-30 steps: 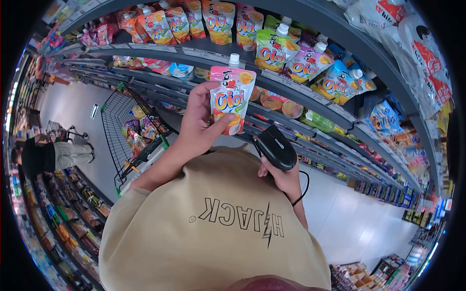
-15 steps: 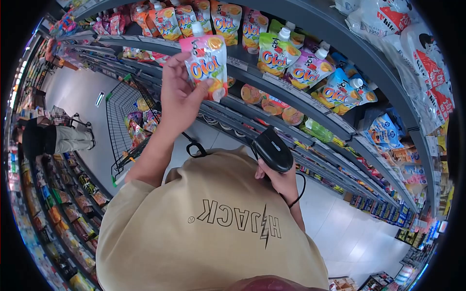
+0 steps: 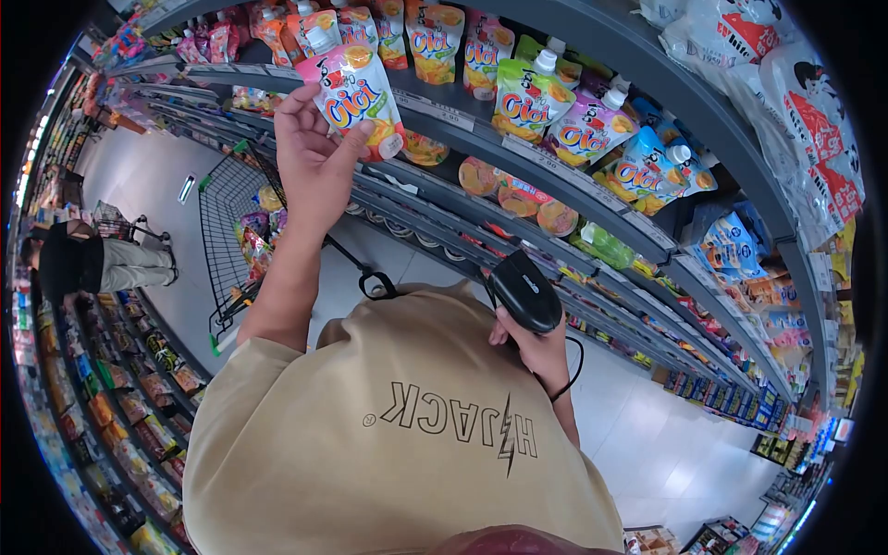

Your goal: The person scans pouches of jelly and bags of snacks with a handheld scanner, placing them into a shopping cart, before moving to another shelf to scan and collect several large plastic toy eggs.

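My left hand (image 3: 314, 166) is closed around a pink-and-orange spouted jelly drink pouch (image 3: 356, 97), with the thumb across its lower front. The pouch tilts to the left, its white cap up, just in front of the shelf's price rail. Similar orange pouches (image 3: 435, 44) stand behind it, and a green pouch (image 3: 529, 100) is farther right. Close to my chest, my right hand (image 3: 538, 350) grips a black rounded case-like device (image 3: 525, 291) with small pale lettering. A black cord hangs by that wrist. The fingers under the device are partly hidden.
To the left stands a wire shopping cart (image 3: 222, 217) with colourful packages in it. A person in dark top (image 3: 69, 264) is beyond it, near another cart. Large white bags (image 3: 786, 111) hang at the upper right. Shelves of packaged goods (image 3: 120, 388) line the left.
My left hand has moved left with the jelly drink pouch, which now tilts more to the left. My right hand and the black device have barely shifted.
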`<state>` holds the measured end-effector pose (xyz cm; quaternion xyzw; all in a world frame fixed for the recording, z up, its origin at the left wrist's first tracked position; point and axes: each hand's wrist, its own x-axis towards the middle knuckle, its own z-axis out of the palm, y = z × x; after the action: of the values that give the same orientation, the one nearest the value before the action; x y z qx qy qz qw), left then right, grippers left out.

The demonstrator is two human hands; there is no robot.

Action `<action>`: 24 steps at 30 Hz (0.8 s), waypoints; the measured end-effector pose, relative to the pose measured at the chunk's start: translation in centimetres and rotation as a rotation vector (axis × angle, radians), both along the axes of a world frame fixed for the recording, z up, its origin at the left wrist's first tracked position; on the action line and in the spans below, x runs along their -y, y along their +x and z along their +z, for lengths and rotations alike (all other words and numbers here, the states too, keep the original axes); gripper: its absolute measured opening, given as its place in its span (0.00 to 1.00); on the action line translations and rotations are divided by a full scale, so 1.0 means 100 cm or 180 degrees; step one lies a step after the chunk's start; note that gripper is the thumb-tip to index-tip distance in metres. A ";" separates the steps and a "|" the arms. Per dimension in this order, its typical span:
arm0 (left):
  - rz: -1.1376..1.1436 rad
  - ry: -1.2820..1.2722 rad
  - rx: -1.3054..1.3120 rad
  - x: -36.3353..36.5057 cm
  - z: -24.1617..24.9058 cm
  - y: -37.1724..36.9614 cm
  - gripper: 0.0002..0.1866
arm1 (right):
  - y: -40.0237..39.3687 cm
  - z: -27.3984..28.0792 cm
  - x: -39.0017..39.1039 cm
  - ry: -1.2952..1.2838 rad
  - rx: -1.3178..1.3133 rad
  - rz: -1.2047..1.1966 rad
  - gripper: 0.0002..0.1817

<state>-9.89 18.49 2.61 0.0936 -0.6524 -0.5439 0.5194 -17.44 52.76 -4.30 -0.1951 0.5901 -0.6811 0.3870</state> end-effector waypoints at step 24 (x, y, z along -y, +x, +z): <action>-0.1009 -0.0522 -0.0417 0.046 -0.002 -0.072 0.36 | 0.047 0.019 0.059 0.0378 -0.0174 -0.0176 0.05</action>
<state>-17.09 13.89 2.42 -0.0886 -0.6660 -0.5688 0.4744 -12.72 46.85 -2.37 -0.1739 0.6450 -0.6497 0.3627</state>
